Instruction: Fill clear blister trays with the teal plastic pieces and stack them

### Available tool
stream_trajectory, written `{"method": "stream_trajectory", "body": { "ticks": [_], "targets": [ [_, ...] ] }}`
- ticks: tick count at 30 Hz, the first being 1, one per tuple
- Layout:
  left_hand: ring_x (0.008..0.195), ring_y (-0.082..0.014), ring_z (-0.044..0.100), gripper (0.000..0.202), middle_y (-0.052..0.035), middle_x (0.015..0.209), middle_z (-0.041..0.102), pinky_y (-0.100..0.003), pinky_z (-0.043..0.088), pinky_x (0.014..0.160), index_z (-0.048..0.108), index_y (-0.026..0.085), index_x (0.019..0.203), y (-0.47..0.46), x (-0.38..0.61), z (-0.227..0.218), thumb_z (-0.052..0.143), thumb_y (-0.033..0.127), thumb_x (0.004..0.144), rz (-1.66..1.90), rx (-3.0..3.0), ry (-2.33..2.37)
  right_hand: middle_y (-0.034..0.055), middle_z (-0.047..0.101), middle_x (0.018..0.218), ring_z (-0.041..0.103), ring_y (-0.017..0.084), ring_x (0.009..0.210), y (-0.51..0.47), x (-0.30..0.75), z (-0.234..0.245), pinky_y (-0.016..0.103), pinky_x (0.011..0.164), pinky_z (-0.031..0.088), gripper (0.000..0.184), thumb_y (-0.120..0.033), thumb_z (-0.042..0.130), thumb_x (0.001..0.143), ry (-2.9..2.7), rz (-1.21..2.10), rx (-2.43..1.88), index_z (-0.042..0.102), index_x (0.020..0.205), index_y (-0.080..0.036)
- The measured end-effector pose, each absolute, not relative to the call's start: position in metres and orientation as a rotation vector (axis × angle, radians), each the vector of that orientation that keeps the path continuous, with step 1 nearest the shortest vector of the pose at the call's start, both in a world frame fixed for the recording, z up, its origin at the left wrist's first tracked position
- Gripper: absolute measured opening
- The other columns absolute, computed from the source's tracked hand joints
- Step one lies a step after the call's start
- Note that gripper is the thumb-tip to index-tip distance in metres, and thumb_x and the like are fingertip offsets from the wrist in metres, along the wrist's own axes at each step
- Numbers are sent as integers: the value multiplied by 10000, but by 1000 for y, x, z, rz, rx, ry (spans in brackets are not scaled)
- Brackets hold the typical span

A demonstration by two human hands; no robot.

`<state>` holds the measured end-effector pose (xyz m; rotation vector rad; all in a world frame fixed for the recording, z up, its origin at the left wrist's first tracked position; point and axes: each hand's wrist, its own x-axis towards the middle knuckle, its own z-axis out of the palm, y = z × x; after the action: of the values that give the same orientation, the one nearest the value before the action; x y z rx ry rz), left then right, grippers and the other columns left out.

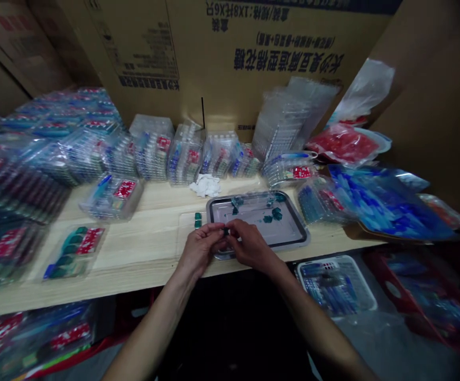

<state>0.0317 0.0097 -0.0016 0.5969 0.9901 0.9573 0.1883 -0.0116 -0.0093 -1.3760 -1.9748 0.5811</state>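
Note:
My left hand [203, 244] and my right hand [249, 242] meet over the front left edge of a grey tray [261, 245]. Between their fingertips both pinch a small dark green piece [226, 231], mostly covered by the fingers. In the tray lie several dark green pieces [276, 214], some with what looks like clear film. Left of the tray is a clear plastic tray [184, 228] with dark green pieces [198, 219] in it, partly behind my left hand.
Stacks of filled clear packs [154, 153] line the back of the table [150, 222]. A crumpled white tissue [205, 185] lies behind the tray. To the right are blue packets [388, 203] and a red bag [343, 144]. A white basket [368, 296] stands below the edge.

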Motion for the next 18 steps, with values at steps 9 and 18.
{"method": "stream_trajectory", "body": {
  "ticks": [9,18],
  "targets": [
    [918,-198,687,327,-79,996,749,-339,514,909,751,164,984,21,-59,-4,770,361,724,1089,1152,1255,216,586,1090,589,308,997,3,253,-13,380,825,416,284,-144,440,902,-1914,89,-2356,579,1141,-76],
    [916,-204,681,207,-72,972,738,-348,547,827,757,238,956,19,-48,-37,593,193,838,888,2166,1222,154,635,1049,616,247,935,3,226,-27,331,808,412,193,-182,473,915,-2000,326,-2117,564,1075,-122]
  ]
}}
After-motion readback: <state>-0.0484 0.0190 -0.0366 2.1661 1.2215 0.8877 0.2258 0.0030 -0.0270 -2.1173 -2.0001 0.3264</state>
